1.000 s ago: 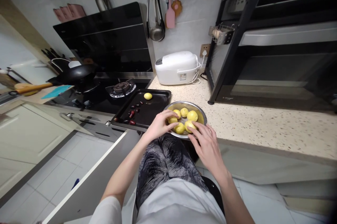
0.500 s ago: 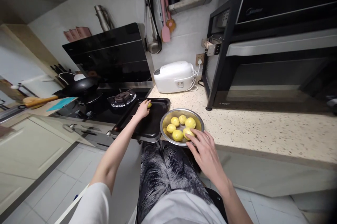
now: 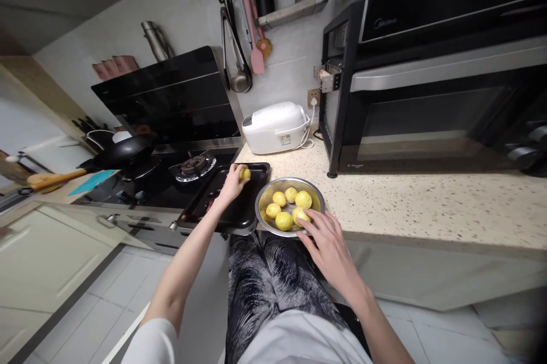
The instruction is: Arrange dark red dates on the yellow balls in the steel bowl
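Yellow, rounded piece [image 3: 245,174] at your left hand [image 3: 233,182]; thumb and fingers closed around it from the near side. It sits over the far right part of the black tray [image 3: 239,220]; cannot tell whether it touches the tray bottom or is lifted clear. Your left forearm reaches across the tray's near edge. Dark red pieces [image 3: 209,204] lie on the tray, left of your left wrist, partly hidden by it.

Your right hand [image 3: 327,241] is at the near right rim of the steel bowl [image 3: 315,188]. Fingers loosely spread, not clenched; the fingertips are at the nearest right-hand piece [image 3: 299,215] inside. Thumb lies by the rim; cannot tell if it presses the metal. Six yellow pieces in the bowl, loosely ringed, a bare patch of bottom between them. Bowl stands just beside the tray's right edge; contact unclear.

Around you: speckled counter [image 3: 397,204] running to the right. White appliance [image 3: 276,130] against the wall, behind bowl and tray, its cord at a socket [image 3: 314,97]. Black oven [image 3: 427,125] to the right of it. Left of the tray, a gas burner [image 3: 194,166], then a black wok [image 3: 123,151]. Pink spatula [image 3: 257,60] and ladle [image 3: 240,82] hang above.
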### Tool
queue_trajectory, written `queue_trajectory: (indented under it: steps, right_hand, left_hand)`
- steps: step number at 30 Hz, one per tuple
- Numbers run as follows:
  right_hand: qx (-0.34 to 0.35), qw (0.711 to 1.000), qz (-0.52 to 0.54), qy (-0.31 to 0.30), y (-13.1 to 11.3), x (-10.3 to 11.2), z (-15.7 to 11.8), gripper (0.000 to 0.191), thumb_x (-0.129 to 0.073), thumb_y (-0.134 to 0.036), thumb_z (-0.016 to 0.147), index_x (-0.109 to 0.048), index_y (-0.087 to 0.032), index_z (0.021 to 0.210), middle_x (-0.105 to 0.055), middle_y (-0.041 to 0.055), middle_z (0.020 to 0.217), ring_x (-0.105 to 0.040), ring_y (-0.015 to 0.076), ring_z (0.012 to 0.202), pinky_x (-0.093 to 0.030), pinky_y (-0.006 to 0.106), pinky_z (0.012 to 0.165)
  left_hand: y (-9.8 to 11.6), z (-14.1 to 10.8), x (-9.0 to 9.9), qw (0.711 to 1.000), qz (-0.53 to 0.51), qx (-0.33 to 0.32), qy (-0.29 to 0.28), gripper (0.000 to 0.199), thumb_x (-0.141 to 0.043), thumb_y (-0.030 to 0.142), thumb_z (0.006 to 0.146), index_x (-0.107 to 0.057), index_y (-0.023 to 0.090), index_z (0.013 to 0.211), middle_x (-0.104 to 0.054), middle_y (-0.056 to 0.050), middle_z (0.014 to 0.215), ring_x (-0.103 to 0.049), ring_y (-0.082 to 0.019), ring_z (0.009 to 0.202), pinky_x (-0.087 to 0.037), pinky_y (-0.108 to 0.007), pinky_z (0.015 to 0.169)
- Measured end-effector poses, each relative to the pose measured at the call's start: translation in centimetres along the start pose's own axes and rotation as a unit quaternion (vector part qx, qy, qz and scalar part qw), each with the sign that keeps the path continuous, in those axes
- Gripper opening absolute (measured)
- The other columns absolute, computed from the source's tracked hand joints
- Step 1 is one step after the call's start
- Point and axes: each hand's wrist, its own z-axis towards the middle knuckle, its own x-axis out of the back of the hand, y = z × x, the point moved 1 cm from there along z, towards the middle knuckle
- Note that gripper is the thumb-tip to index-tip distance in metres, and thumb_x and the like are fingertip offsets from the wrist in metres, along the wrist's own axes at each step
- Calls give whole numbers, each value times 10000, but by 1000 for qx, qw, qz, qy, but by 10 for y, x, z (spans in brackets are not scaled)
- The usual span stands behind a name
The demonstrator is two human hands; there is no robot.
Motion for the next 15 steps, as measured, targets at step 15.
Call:
queue_trajectory:
  steps: [15]
  right_hand:
    - [3,1000,-8,-16,-2,2,-3,343,-449,-375,1078,-658,-237,1312,-634,115,1424,-566,276,1347,-378,579,1198]
  left_hand:
    - [109,-64,-24,954,-192,-200,-113,348,-710,332,928,-640,198,1241,-666,-123,1219,-629,-288,1164,-482,-465,1073]
